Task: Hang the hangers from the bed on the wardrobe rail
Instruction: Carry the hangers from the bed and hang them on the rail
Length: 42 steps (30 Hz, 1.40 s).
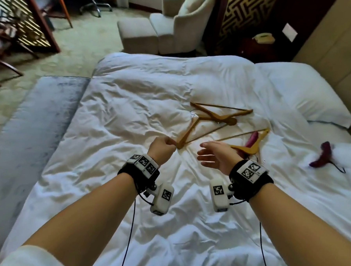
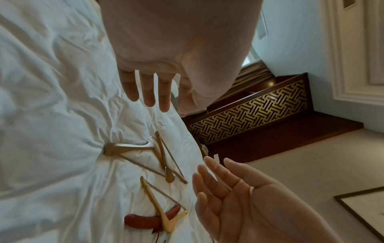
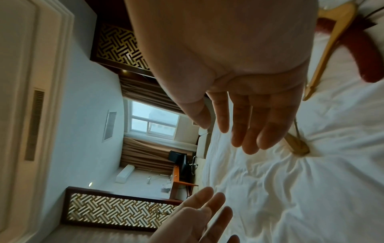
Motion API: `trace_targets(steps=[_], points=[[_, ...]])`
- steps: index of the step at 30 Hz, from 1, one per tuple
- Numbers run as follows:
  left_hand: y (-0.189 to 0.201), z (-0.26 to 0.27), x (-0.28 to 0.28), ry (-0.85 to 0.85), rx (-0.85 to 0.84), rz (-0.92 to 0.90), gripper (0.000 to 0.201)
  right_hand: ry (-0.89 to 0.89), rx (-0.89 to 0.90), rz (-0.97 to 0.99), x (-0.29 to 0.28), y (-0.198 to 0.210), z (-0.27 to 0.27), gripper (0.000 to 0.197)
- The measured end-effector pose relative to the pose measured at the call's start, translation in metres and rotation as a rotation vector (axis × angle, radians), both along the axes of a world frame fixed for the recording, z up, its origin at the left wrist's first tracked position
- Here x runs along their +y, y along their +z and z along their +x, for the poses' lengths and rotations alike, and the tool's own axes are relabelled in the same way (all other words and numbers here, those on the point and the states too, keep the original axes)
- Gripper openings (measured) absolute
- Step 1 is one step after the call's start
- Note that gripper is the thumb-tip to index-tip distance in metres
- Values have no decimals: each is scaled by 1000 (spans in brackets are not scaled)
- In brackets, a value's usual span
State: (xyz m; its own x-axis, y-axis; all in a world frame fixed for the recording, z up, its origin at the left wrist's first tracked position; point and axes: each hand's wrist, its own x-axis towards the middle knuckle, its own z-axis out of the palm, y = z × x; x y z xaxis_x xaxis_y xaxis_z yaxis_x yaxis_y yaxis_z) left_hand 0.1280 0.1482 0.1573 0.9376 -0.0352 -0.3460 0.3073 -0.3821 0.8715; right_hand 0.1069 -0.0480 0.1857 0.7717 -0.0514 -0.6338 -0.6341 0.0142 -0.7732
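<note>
On the white bed [image 1: 131, 114] lie three wooden hangers, a little right of the middle of the head view. The nearest hanger [image 1: 188, 131] has its long bar running from about 7 o'clock to 1 o'clock, with its hook end toward 12; its lower tip lies just beside the left hand [image 1: 162, 147]. That hand appears curled in the head view, yet the left wrist view shows its fingers [image 2: 148, 92] straight and spread above the bedding, holding nothing. The second hanger [image 1: 214, 112] lies across the first, its long axis from 9 to 3 o'clock. The pale third hanger [image 1: 251, 146] lies at 3 o'clock from them, its bar pointing toward 2, over a dark red feathered item [image 1: 252, 140]. The right hand [image 1: 215, 156] hovers open-palmed, fingers loosely extended toward 9 o'clock, gripping nothing, partly covering the third hanger.
</note>
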Motion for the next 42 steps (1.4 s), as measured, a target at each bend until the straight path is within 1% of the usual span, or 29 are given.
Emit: trace_targets(steps=[5,8,13,15,17,21,25,28,30,33,34,38,40,42], points=[[-41,38,-24,-49,45,34,20,-44,42,6,-15,-40,21,11],[-69,60,-34,-43,79,53,20,-46,47,-14,-24,-68,43,13],[-141,103,-52,10,115,105,22,-10,81,-7,-35,-141,90,21],[-163,118,-59,46,117,109,23,-1,91,4,-39,-167,104,26],[-186,133,-66,63,137,122,27,6,111,21,-43,-191,116,32],[-242,161,-79,87,204,155,42,14,144,57,-53,-243,137,42],[-287,179,-91,90,221,188,45,17,163,74,-60,-283,150,48],[-301,190,-96,133,217,160,47,9,158,88,-63,-296,154,47],[-315,198,-98,153,254,108,54,-16,164,114,-66,-306,156,45],[-352,210,-95,174,259,65,66,-56,182,146,-68,-319,156,44],[-368,215,-93,176,259,64,67,-67,187,153,-70,-322,155,43],[-400,228,-88,201,258,91,68,-90,206,171,-73,-331,148,42],[-394,227,-91,170,248,136,68,-91,220,178,-76,-333,144,41],[-368,222,-97,129,232,197,64,-93,227,181,-78,-332,141,40]])
